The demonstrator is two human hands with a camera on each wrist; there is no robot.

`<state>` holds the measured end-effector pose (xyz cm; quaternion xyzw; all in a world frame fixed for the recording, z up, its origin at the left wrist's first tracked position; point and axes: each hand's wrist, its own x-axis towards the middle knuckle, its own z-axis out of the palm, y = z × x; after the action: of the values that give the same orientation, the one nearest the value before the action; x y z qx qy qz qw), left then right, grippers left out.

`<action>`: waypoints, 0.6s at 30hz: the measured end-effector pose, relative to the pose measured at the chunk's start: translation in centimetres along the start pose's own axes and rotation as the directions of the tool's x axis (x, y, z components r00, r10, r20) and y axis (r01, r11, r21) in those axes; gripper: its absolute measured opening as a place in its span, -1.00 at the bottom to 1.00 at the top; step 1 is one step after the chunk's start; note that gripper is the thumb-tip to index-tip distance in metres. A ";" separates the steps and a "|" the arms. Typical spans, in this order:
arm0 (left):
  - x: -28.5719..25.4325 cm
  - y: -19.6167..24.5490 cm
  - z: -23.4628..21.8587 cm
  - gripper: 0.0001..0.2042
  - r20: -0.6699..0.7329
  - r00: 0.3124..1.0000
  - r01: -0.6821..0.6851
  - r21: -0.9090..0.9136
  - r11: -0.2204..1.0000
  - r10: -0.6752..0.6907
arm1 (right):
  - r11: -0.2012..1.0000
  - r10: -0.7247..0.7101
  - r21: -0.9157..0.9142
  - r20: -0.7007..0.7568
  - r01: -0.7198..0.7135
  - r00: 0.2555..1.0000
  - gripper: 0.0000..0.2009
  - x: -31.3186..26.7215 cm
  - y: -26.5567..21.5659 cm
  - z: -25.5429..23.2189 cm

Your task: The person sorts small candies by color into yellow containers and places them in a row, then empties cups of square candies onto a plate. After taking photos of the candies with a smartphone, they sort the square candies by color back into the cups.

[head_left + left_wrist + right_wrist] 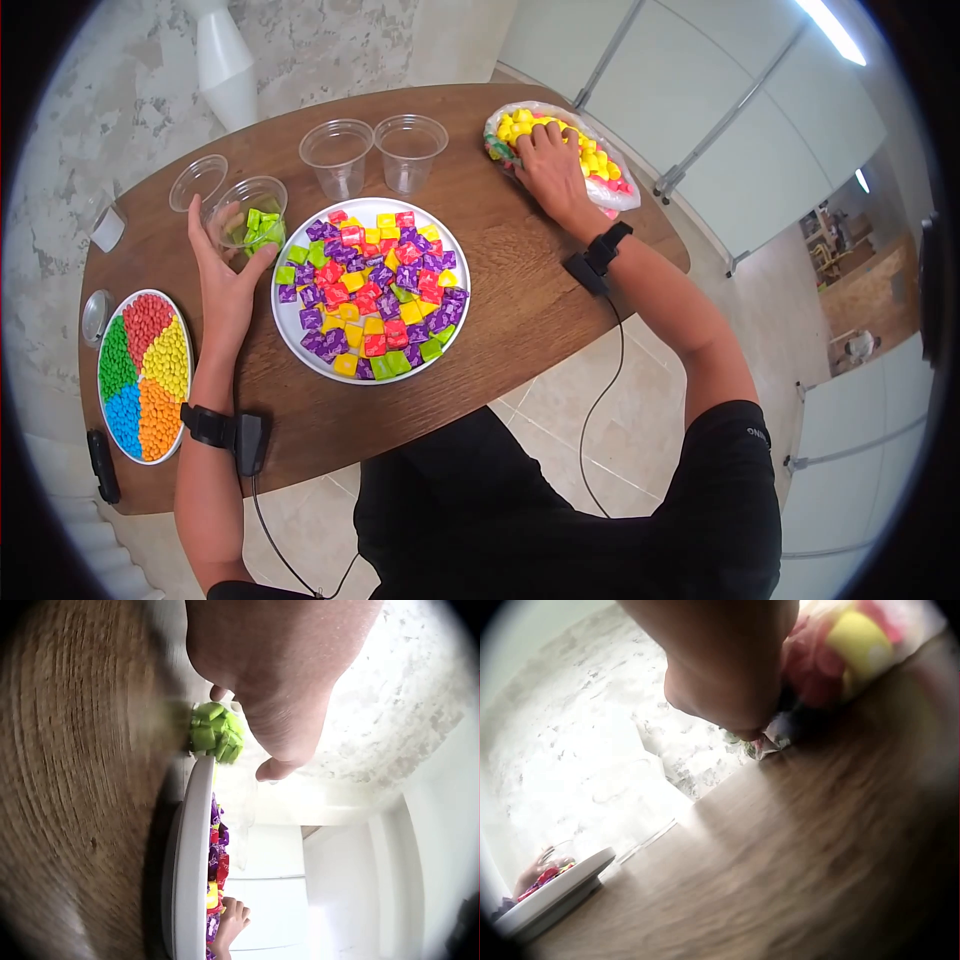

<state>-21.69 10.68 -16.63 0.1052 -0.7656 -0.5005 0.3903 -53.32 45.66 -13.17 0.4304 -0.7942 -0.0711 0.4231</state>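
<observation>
The left hand (225,275) is round a clear plastic cup (272,190) holding green wrapped sweets (263,228), its thumb and fingers on opposite sides. In the left wrist view the same green sweets (216,733) show beside the left hand (274,712). At the back right, the right hand (552,178) rests with spread, slightly bent fingers on yellow pieces (598,160) in a clear plastic bag (625,196); its fingertips are partly hidden among them. The right wrist view is blurred around the right hand (724,690).
A white round plate (282,340) of mixed wrapped sweets stands mid-table. Two clear cups (340,160) (410,155) stand behind it, and another clear container (197,182) is at the left. A sectioned plate (142,457) of coloured small sweets lies at the left edge, near a black object (102,467).
</observation>
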 end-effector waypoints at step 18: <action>2.0 -0.1 1.7 -0.09 -0.026 0.967 0.253 0.055 0.966 -0.252 | 0.550 0.276 0.649 0.453 -0.526 0.848 -0.72 7.3 -3.5 -9.5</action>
<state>-24.22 10.70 -16.04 0.2177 -0.7565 -0.5226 0.3274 -46.12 40.47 -4.34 0.3543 -0.8815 0.3002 0.0855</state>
